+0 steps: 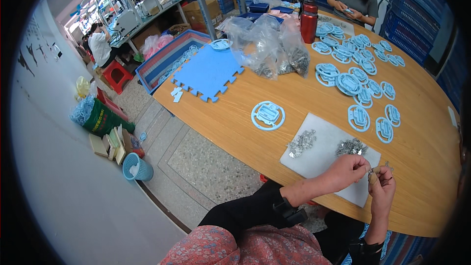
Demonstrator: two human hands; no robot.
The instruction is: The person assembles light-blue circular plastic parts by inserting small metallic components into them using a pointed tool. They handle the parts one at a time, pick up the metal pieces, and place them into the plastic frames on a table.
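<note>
My left hand (347, 171) and my right hand (383, 186) meet fingertip to fingertip over the right edge of a white foam sheet (314, 159). Both are closed in a pinch around a tiny grey metal piece (371, 171), mostly hidden by the fingers. A tan covering wraps a fingertip of my right hand. Just beyond my left hand lies a pile of small dark metal parts (351, 146). To its left on the sheet is a looser pile of flat silvery metal pieces (302, 143). A light-blue round plastic part (268, 115) rests on the table beyond the sheet.
Many light-blue plastic parts (348, 84) spread across the table's right side. Farther off are clear bags of metal parts (267, 44), a red bottle (308, 22) and a blue foam mat (203, 71). A co-worker (354, 2) sits across the table.
</note>
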